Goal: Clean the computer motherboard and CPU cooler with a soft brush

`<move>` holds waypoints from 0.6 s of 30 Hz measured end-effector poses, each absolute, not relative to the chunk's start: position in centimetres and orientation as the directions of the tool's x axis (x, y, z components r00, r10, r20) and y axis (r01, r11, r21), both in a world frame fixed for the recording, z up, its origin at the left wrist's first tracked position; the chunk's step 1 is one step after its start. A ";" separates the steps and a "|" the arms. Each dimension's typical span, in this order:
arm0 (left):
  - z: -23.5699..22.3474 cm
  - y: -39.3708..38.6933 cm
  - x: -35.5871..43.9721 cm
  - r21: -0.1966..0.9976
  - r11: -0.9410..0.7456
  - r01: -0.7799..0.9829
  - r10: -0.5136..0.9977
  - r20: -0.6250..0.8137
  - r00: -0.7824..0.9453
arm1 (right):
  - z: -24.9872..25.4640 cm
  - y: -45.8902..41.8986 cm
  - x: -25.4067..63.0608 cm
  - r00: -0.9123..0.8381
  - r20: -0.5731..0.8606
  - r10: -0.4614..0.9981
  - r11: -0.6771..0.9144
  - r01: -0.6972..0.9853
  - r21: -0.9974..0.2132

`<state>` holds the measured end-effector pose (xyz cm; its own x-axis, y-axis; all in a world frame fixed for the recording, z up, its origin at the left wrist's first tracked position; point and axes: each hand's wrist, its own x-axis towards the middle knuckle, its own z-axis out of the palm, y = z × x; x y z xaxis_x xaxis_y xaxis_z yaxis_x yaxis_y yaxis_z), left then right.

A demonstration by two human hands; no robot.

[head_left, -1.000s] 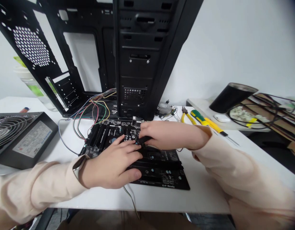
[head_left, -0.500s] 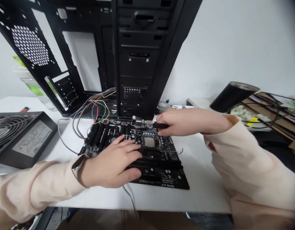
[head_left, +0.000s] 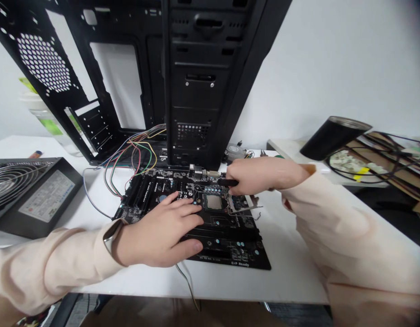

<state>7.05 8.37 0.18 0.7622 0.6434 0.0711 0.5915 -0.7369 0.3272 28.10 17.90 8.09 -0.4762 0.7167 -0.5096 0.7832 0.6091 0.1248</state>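
A black motherboard (head_left: pixel 230 247) lies flat on the white table (head_left: pixel 291 268) in front of me. My left hand (head_left: pixel 162 234) rests on its near left part, fingers spread flat, pressing it down. My right hand (head_left: pixel 260 175) is closed in a pinch on a small black flat piece (head_left: pixel 228 182) above the board's far right side. Just under that hand the CPU socket (head_left: pixel 214 202) lies uncovered, its metal retention frame (head_left: pixel 244 203) swung up and to the right.
An open black computer case (head_left: pixel 196 81) stands behind the board, coloured wires (head_left: pixel 135 154) trailing from it. A power supply (head_left: pixel 29 190) sits at left. At right are a tipped black cup (head_left: pixel 332 136), cables (head_left: pixel 383 159) and a small cooler fan (head_left: pixel 234 152).
My right hand lifted off the socket area and drew right with the black piece. The socket came into view and its metal frame has swung open. The left hand stayed put.
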 end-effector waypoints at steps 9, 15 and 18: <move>0.0 8.4 7.1 0.309 -0.746 0.590 0.645 0.112 0.756 | 7.6 18.0 27.7 -0.460 -0.519 0.721 0.616 0.769 0.174; 0.1 8.5 7.1 0.314 -0.749 0.583 0.638 0.109 0.762 | 8.1 17.8 28.0 -0.458 -0.490 0.742 0.601 0.779 0.181; 0.0 8.5 7.1 0.315 -0.749 0.583 0.638 0.106 0.762 | 8.1 17.8 28.0 -0.477 -0.485 0.733 0.617 0.766 0.179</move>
<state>7.11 8.52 0.02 0.7625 0.6382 0.1063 0.5829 -0.7489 0.3154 27.97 17.78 8.07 -0.4767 0.7329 -0.4854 0.7664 0.6169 0.1789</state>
